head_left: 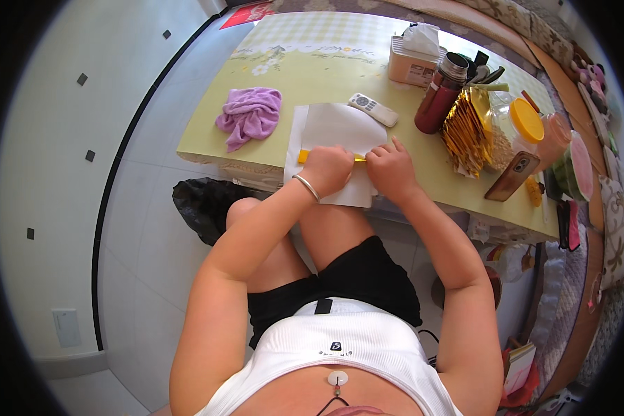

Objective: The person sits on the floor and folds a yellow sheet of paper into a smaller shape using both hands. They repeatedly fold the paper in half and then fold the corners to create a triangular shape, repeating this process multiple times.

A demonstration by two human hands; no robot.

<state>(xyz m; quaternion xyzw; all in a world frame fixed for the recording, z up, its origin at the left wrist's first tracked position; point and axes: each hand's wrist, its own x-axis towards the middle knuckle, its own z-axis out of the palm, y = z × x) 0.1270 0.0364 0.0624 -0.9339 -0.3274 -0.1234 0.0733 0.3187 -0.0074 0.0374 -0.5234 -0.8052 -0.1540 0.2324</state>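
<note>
White paper sheets (340, 125) lie stacked at the table's near edge, their lower part reaching over it. A narrow, flat yellow strip (303, 157) crosses them from left to right; I cannot tell exactly what it is. My left hand (328, 170) is closed over the middle of this strip, with one end sticking out on its left. Close beside it, my right hand (391, 168) pinches the strip's right end, its thumb raised. The fingers hide much of the strip. Just beyond the paper rests a white remote control (373, 109).
A crumpled purple cloth (251, 116) lies left on the table (291, 76). At right stand a tissue box (412, 62), a dark red thermos (442, 93), gold packets (468, 132), a yellow-lidded jar (526, 121) and a phone (512, 176). A black bag (204, 204) hangs below left.
</note>
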